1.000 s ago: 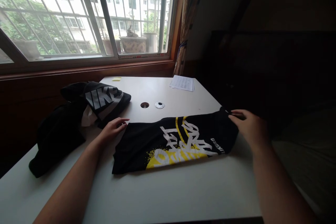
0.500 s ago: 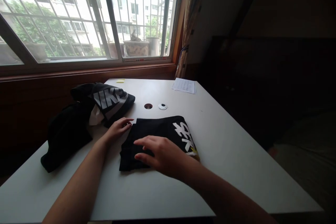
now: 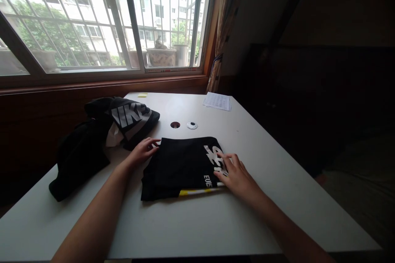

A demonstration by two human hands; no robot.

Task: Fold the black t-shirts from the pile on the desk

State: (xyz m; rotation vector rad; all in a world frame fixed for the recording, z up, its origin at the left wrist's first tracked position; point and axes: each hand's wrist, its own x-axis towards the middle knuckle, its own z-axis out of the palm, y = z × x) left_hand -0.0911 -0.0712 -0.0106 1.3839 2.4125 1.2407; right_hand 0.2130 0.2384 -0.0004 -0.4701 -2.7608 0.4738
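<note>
A folded black garment (image 3: pixel 182 164) with white lettering and a yellow and white strip along its near edge lies flat on the white table (image 3: pixel 185 226). At the garment's far left corner is my left hand (image 3: pixel 145 150), its fingers apart and their tips at the fabric's edge. My right hand (image 3: pixel 236 172) rests over the white lettering on the garment's right side, fingers spread and nothing gripped between them.
A heap of dark clothing (image 3: pixel 83 152) with large grey letters (image 3: pixel 129 116) lies at the left. Farther back are a round hole (image 3: pixel 175 125), a white round cover (image 3: pixel 192 125), papers (image 3: pixel 217 101) and yellow notes (image 3: pixel 142 95). A barred window stands behind.
My right hand has moved right, from above the garment's middle to its lettered right side, uncovering the small letters and yellow strip. My left hand has barely moved.
</note>
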